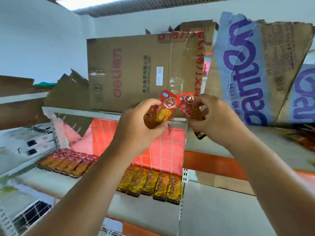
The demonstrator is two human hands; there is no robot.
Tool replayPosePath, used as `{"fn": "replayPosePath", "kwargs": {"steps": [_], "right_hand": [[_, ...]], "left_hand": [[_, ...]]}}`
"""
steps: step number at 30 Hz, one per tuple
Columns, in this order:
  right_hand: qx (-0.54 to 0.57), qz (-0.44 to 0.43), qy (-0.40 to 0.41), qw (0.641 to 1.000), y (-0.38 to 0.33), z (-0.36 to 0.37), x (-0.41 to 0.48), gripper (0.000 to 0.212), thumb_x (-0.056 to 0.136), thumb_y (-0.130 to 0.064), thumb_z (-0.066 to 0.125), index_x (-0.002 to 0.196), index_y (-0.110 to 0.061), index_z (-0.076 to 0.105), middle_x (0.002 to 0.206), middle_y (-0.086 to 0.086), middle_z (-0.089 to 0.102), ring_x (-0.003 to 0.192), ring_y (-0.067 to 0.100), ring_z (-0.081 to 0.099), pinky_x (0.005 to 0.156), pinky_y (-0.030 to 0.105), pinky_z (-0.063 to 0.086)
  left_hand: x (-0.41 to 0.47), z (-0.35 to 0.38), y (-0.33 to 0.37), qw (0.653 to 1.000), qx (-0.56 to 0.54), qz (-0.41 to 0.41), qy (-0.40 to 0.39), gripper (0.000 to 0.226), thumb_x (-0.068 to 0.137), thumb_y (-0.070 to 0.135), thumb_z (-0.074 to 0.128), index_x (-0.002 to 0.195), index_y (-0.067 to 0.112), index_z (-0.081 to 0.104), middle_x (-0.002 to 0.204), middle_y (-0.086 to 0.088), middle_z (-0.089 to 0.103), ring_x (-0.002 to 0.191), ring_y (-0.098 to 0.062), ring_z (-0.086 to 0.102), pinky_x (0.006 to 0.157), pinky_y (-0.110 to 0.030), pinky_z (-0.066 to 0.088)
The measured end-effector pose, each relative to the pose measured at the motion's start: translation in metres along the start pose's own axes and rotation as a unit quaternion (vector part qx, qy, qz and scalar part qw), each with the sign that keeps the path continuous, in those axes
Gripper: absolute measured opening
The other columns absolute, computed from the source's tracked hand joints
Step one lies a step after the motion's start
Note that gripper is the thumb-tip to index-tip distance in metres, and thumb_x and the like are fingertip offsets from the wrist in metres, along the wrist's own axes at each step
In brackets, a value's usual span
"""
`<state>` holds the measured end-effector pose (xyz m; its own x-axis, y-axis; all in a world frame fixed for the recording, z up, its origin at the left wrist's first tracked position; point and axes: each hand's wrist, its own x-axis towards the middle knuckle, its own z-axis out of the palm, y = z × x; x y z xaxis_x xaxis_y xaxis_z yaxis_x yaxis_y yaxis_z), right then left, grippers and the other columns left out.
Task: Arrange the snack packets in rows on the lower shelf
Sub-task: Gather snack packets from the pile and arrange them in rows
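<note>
Gripping packets (166, 109): left hand (136, 124), right hand (219, 120)

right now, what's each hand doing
Left hand: grips a red snack packet.
Right hand: pinches a second red packet.

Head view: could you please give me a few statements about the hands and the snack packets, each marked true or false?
1. The left hand grips one snack packet and the right hand grips a second packet. True.
2. The lower shelf holds no packets yet. False: a left row and a right row lie on it.
3. A cardboard box stands behind the hands. True.
4. Both hands rest on the lower shelf. False: they are raised above it, in front of the box.
</note>
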<state>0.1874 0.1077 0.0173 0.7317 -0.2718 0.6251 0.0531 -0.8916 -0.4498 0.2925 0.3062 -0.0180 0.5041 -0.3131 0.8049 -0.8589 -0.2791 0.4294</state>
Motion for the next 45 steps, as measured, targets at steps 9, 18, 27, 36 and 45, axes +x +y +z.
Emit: {"fn": "replayPosePath", "kwargs": {"steps": [9,18,27,36,45], "right_hand": [[0.070,-0.014,-0.039,0.997,-0.132,0.164,-0.016,0.029,0.076,-0.027,0.080,0.097,-0.025,0.061,0.100,-0.004,0.056,0.085,0.011,0.058,0.066,0.019,0.043],[0.076,0.025,-0.126,0.989,-0.175,0.288,-0.033,0.033,0.080,-0.040,0.077,0.099,-0.027,0.054,0.097,-0.008,0.044,0.083,0.016,0.056,0.073,0.035,0.054],[0.010,0.077,-0.217,0.973,-0.142,0.397,-0.034,0.048,0.082,-0.049,0.069,0.120,-0.026,0.050,0.103,-0.001,0.041,0.090,0.021,0.053,0.078,0.032,0.047],[0.000,0.141,-0.282,0.949,-0.090,0.481,-0.018,0.048,0.070,-0.054,0.065,0.109,-0.031,0.050,0.101,0.000,0.045,0.092,0.028,0.058,0.070,0.035,0.052],[0.001,0.183,-0.336,0.924,-0.065,0.528,-0.014,0.035,0.079,-0.043,0.071,0.101,-0.029,0.048,0.094,-0.006,0.041,0.085,0.014,0.052,0.061,0.023,0.042]], "left_hand": [[-0.070,-0.151,-0.125,0.996,0.062,-0.041,0.055,0.049,0.081,0.035,0.082,0.127,0.025,0.068,0.122,0.010,0.065,0.107,-0.007,0.062,0.091,-0.017,0.050],[-0.142,-0.200,-0.220,0.986,0.095,-0.137,0.027,0.051,0.083,0.032,0.084,0.130,0.023,0.067,0.127,0.006,0.062,0.115,-0.009,0.058,0.092,-0.005,0.046],[-0.168,-0.161,-0.306,0.966,0.156,-0.202,-0.038,0.049,0.085,0.043,0.073,0.131,0.028,0.064,0.129,0.010,0.056,0.116,-0.011,0.051,0.097,-0.020,0.046],[-0.162,-0.103,-0.386,0.944,0.186,-0.248,-0.114,0.054,0.082,0.048,0.065,0.134,0.033,0.062,0.131,0.010,0.058,0.117,-0.011,0.047,0.098,-0.028,0.051],[-0.164,-0.049,-0.452,0.926,0.229,-0.239,-0.183,0.046,0.085,0.043,0.062,0.129,0.030,0.061,0.129,0.011,0.058,0.117,-0.018,0.051,0.096,-0.030,0.048]]}}
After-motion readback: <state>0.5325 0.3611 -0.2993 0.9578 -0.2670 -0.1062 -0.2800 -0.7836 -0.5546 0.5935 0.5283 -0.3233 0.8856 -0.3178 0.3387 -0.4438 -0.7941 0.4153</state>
